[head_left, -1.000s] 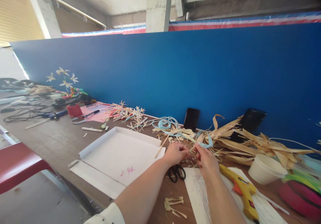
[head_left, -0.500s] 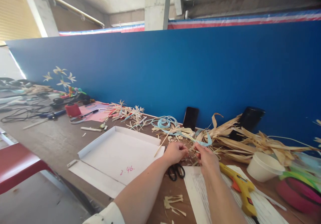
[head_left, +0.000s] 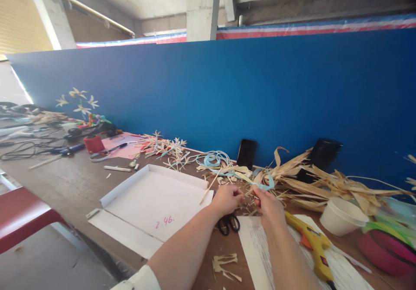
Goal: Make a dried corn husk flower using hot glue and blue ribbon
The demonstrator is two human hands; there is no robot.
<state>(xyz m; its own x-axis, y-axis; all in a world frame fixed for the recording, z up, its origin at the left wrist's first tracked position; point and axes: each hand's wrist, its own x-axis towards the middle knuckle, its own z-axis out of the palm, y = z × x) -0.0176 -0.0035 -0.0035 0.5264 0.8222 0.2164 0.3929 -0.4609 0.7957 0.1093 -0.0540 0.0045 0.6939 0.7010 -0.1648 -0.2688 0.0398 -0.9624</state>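
My left hand (head_left: 227,200) is closed, its fingers curled to a pinch; whatever they hold is too small to make out. Close beside it on the right, my right hand (head_left: 269,204) pinches what looks like a thin pale strip (head_left: 249,191). A light blue ribbon (head_left: 269,182) curls just behind those fingertips. Black-handled scissors (head_left: 229,223) lie under my left wrist, their blades hidden. Dry corn husks (head_left: 328,185) spread beyond my right hand. A pale thin stick (head_left: 209,187) rests across the edge of a white box lid (head_left: 152,194), left of my left hand.
A yellow glue gun (head_left: 313,242) lies on printed paper (head_left: 255,242) by my right forearm. Farther right stand a white cup (head_left: 342,216) and a pink roll (head_left: 385,251). A phone (head_left: 247,153) leans on the blue partition (head_left: 208,95). Husk flowers (head_left: 172,146) lie back left.
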